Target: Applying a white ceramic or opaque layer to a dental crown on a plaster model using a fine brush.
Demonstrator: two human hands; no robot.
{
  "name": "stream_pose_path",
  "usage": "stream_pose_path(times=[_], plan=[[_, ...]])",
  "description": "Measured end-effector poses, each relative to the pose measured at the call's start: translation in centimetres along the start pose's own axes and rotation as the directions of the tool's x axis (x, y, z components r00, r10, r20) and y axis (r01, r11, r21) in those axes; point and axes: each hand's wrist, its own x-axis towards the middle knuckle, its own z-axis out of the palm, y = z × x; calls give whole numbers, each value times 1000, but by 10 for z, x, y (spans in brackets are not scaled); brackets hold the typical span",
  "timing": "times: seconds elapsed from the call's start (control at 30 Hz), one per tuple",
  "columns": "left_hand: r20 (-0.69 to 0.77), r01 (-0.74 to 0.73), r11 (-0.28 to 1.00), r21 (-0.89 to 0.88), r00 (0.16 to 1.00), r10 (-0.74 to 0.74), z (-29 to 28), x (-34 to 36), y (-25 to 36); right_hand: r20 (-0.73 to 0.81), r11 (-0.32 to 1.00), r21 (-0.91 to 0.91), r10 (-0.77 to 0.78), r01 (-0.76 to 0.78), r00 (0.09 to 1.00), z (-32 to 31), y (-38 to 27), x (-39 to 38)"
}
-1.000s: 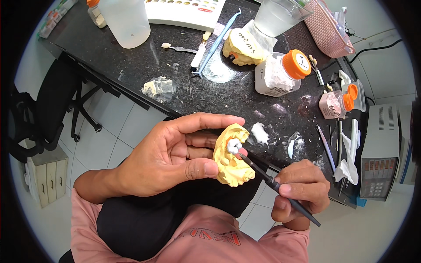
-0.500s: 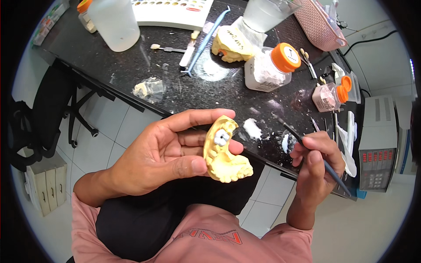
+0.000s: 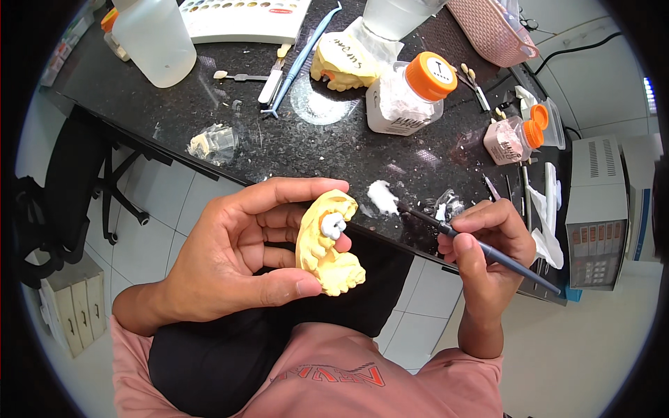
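Note:
A yellow dental plaster model (image 3: 327, 263) is gripped between the thumb and fingers of my left hand (image 3: 240, 244), above my lap at the table's front edge. On the model sits a pale grey-white tooth crown (image 3: 333, 226). My right hand (image 3: 491, 244) pinches a dark, slim brush (image 3: 481, 248) like a pen. Its dark tip points left and reaches the edge of a white powdery heap (image 3: 382, 198) on the black table. Close to the right fingers lies a small clear dish or film with white paste (image 3: 449, 207).
Behind the heap stands an orange-capped jar of white powder (image 3: 405, 97). Another yellow plaster model (image 3: 345, 61), a blue double-ended tool (image 3: 303, 59) and a frosted bottle (image 3: 155, 45) are farther back. Small orange-lidded jars (image 3: 513, 139) stand right, near a grey machine (image 3: 594, 209).
The brush has swung so its tip now meets the white heap, and it lies flatter. The plaster model has turned slightly in my left hand. The whole view has shifted a little.

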Motion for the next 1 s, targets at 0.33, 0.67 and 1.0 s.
stream_pose_path(times=[0.33, 0.67, 1.0], plan=[[-26, 17, 999, 37, 1000, -16, 2, 1, 1, -23, 999, 38, 23, -22, 999, -3, 0, 0], [-25, 34, 999, 25, 999, -33, 2, 1, 3, 13, 995, 34, -92, 92, 996, -1, 1, 0], [-25, 56, 998, 4, 998, -56, 1, 0, 6, 130, 827, -78, -545, 556, 829, 20, 6, 2]])
